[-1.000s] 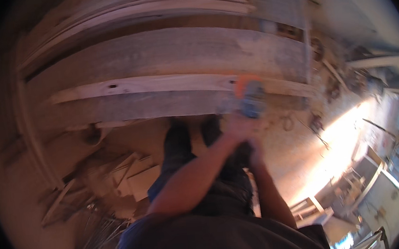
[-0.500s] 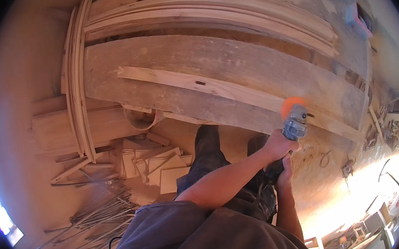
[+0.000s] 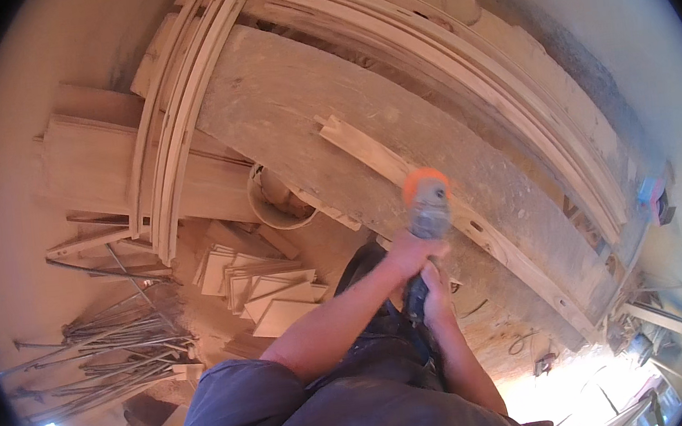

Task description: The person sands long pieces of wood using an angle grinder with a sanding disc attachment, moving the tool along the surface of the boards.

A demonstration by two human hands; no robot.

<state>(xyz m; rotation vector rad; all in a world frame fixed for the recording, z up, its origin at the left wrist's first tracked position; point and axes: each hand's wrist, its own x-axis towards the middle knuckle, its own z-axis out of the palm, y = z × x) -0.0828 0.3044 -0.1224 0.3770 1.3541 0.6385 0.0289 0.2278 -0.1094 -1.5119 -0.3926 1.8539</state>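
An angle grinder [image 3: 429, 214] with an orange disc [image 3: 425, 179] is in both my hands. My left hand [image 3: 415, 253] wraps round its body close behind the head, while my right hand [image 3: 437, 286] grips the rear handle. The disc is over a long pale wooden board [image 3: 518, 260], nearer the board's far-left end, and hides part of it; whether they touch I cannot tell. Beyond the grinder, toward the near right, a slot shows in the board. The board lies lengthwise on a dusty workbench [image 3: 296, 86]. Motion slightly blurs the grinder.
Long wooden strips [image 3: 457, 54] lie along the bench's far side; more strips [image 3: 186, 137] cross its left end. Below stand a round bucket [image 3: 279, 211] and stacked wooden pieces [image 3: 275, 293]. Thin rods [image 3: 116, 350] are heaped at left. Dust covers the floor.
The grinder has moved left along the board, past the slot, with both hands still holding it. My view has turned, so the bench and board now slant more steeply down to the right.
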